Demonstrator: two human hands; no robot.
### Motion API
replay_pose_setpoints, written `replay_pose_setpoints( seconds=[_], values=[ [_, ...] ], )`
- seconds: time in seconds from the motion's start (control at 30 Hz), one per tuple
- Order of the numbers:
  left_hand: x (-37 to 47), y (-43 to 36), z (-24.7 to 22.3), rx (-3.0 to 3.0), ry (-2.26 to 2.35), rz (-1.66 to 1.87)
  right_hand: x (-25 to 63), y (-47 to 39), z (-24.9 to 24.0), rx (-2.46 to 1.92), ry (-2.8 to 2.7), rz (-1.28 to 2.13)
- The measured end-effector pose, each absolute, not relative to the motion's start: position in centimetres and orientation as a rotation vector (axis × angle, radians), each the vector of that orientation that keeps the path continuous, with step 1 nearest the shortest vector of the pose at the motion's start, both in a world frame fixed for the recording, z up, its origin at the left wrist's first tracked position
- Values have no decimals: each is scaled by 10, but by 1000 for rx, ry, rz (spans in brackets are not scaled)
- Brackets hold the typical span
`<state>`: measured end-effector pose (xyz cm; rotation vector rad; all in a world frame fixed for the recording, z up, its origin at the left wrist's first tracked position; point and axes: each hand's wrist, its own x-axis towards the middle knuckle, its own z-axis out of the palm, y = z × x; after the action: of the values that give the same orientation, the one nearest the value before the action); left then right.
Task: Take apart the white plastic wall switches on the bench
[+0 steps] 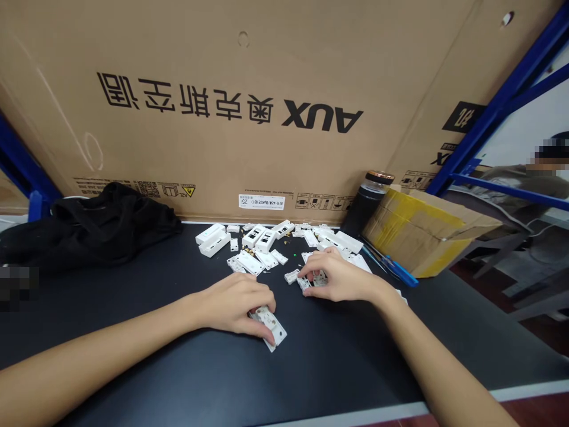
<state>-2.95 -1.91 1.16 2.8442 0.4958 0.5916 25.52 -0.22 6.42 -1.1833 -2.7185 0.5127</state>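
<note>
Left hand (242, 302) grips a white plastic plate (274, 332) on the near-middle tabletop (213, 379), small fittings on its upper face. From the plate: right hand (335, 276) pinches a small white part (303, 283) at 1 o'clock; slotted white housings (265, 239) at 12; open-topped white housing (214, 243) at 11.

Progress: partway, I'd judge. Plate carries fittings, no cover on it. Plenty of loose white pieces (249, 262) left at 12. Can't tell if the plate's complete.
</note>
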Motion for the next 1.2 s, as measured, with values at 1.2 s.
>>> replay_pose_setpoints(
  seconds=[1.2],
  values=[
    [-28, -23, 7, 2532, 231, 654, 253, -5, 62, -1066, -2731, 481]
  ],
)
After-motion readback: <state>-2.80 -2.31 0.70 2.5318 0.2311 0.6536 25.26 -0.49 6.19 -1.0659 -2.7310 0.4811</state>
